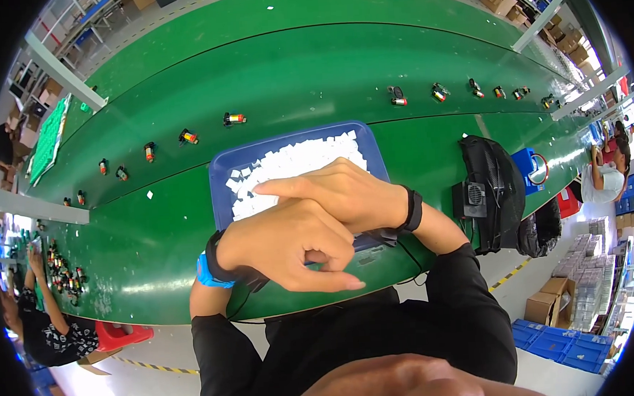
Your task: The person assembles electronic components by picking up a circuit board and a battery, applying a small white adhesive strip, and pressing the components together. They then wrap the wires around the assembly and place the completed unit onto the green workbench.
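Observation:
My forearms cross in front of me, above the near part of a blue tray [218, 164] heaped with small white square pieces [315, 154]. My left hand [291, 246] points to the right, with its fingers loosely bent and its lowest digit stretched away from them. The gap between them shows nothing held. Behind it, my right hand [342, 193] points left and touches the left hand, one digit outstretched over the white pieces. Its other fingers are largely hidden. A blue and black band [213, 264] circles my left wrist, a black band [412, 209] my right.
Small orange-and-black assemblies [234, 119] stand in a spaced row along the green bench [168, 227]. On the right lie a black bag [492, 189], a dark box [469, 199] and a blue container [527, 169]. A person [51, 326] works at the left beside piled assemblies [63, 272].

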### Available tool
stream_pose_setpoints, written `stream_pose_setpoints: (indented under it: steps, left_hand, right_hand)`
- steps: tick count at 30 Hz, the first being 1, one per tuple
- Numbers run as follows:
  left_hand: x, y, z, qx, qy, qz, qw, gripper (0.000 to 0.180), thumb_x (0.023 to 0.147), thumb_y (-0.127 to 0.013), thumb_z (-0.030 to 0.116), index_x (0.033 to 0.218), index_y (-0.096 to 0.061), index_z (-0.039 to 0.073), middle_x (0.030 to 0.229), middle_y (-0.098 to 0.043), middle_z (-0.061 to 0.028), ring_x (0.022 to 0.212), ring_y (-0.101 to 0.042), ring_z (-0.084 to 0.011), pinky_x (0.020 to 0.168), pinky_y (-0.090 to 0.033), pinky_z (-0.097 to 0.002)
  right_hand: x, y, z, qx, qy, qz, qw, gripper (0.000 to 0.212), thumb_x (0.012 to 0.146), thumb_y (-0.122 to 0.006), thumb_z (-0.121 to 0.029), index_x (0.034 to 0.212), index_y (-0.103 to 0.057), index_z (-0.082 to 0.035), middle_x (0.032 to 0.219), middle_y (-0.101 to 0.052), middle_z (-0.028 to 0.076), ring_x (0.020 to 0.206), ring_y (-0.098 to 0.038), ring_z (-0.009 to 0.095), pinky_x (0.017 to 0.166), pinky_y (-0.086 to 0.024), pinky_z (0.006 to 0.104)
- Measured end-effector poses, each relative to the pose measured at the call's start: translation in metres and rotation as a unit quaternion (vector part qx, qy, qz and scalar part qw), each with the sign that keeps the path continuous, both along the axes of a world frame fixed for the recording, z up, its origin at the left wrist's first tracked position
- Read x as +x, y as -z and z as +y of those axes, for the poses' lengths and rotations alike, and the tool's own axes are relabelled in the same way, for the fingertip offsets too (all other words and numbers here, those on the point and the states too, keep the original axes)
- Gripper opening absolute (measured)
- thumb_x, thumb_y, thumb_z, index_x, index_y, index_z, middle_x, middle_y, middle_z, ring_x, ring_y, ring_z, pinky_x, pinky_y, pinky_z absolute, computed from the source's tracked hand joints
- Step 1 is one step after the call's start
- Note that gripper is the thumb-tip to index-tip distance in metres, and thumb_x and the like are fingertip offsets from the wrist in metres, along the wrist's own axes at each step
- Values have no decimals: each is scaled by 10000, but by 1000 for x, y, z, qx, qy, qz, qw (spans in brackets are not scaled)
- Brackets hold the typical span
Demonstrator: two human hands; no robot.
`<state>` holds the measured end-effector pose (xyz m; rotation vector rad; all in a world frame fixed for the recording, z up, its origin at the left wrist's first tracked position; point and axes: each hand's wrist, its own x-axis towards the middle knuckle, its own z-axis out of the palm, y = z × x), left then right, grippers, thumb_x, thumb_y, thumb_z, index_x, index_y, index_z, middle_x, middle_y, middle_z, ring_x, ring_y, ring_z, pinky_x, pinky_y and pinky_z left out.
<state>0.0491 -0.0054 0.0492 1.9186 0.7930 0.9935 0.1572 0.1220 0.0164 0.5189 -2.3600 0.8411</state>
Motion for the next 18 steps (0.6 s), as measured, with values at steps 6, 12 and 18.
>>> stream_pose_setpoints:
  steps: [6,12,18]
  left_hand:
    - [5,8,2,66,-62,24,996,481,793,-791,72,484,-423,79,457,-422,-1,391,-372,-167,425,-232,-325]
    - [3,12,10,133,-120,13,984,501,821,-737,74,470,-379,80,414,-401,-16,362,-354,-175,419,-227,-333]
    - [2,14,14,165,-126,6,978,482,796,-726,21,471,-376,84,412,-397,-17,361,-351,-167,424,-215,-322]
  right_hand:
    - [3,-2,0,15,17,-20,1000,544,769,-748,-184,1258,-529,-85,737,-678,55,575,-658,265,478,-469,337]
    - [3,1,4,17,30,-51,998,304,883,-646,-186,1100,-463,-78,626,-574,46,488,-589,263,387,-368,362]
    - [6,0,7,46,40,-101,993,417,855,-662,-154,1191,-437,-55,577,-543,72,473,-567,294,432,-397,364]
